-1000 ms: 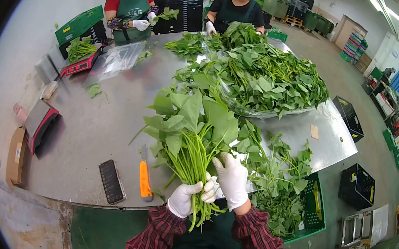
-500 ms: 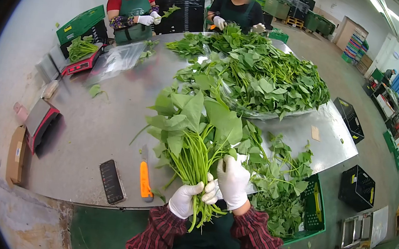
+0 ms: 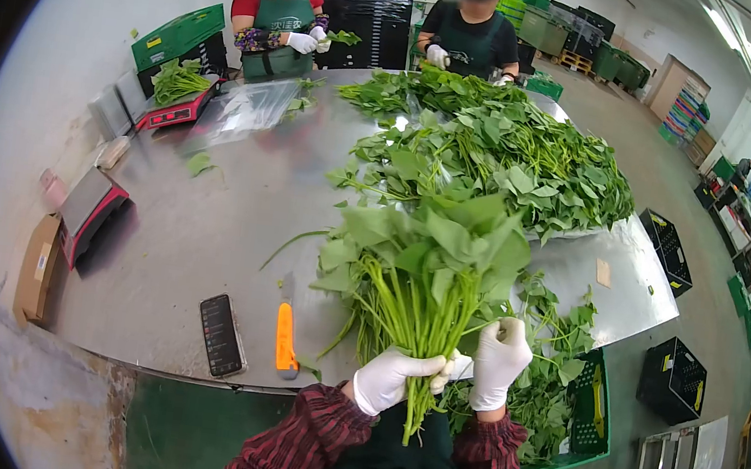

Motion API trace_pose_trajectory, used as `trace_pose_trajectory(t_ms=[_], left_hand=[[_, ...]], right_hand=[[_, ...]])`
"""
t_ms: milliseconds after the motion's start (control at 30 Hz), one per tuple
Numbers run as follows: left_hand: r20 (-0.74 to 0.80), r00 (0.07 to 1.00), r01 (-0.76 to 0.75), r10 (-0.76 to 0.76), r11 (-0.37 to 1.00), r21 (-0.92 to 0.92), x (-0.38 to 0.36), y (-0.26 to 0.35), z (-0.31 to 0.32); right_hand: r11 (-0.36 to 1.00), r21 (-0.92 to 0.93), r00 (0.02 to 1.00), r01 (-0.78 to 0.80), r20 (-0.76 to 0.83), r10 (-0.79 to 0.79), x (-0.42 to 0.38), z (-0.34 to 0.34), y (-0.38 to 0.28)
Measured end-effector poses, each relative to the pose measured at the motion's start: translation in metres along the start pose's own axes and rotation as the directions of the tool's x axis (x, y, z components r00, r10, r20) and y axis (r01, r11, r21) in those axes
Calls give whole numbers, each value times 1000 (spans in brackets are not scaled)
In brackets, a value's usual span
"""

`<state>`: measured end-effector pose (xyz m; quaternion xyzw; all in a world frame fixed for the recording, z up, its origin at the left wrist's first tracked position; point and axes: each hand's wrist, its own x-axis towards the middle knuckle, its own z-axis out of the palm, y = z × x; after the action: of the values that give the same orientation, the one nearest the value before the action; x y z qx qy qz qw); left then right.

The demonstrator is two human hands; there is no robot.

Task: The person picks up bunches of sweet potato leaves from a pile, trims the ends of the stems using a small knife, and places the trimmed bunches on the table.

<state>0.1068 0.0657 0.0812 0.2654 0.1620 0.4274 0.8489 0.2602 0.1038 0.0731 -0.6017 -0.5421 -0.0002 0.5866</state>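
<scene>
White gloves cover both of my hands. My left hand point(image 3: 395, 379) is wrapped round the stems of a bunch of leafy greens point(image 3: 425, 288), held upright above the near edge of the metal table. Just to the right of the bunch, my right hand point(image 3: 501, 361) is closed with its fingertips pressed together; what it pinches, if anything, is too small to tell. A large pile of greens point(image 3: 516, 158) covers the far right of the table. More greens point(image 3: 533, 404) lie in and over a green crate point(image 3: 594, 421) beside the near right edge.
An orange knife point(image 3: 287, 338) and a phone point(image 3: 221, 336) lie on the metal table point(image 3: 194, 259) at the left. Red scales point(image 3: 95, 214) stand near the wall. Two people work across the table. Black crates point(image 3: 673, 382) stand on the floor at right.
The bunch and my left hand have moved right in view. My right hand has also shifted right, a little away from the bunch. The view has turned slightly.
</scene>
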Motion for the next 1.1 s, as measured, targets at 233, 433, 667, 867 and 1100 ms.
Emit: trace_pose_trajectory(t_ms=[233, 433, 667, 867, 1100], left_hand=[[-76, 975, -180, 211, 938, 297, -5, 11, -6], [-342, 874, -150, 345, 861, 486, 9, 5, -11], [-302, 810, -205, 502, 726, 657, 10, -22, -35], [-382, 821, -80, 425, 747, 660, 10, -18, -15], [-306, 699, -228, 646, 607, 761, 1, 2, -14]], right_hand=[[803, -595, 988, 17, 135, 79, 52, -63, 118], [954, 134, 830, -270, 534, 160, 8, -54, -16], [944, 130, 645, 304, 701, -304, -29, -5, -55], [830, 168, 649, -531, 711, 271, -22, -21, -58], [819, 161, 751, -551, 522, 403, -14, -37, -2]])
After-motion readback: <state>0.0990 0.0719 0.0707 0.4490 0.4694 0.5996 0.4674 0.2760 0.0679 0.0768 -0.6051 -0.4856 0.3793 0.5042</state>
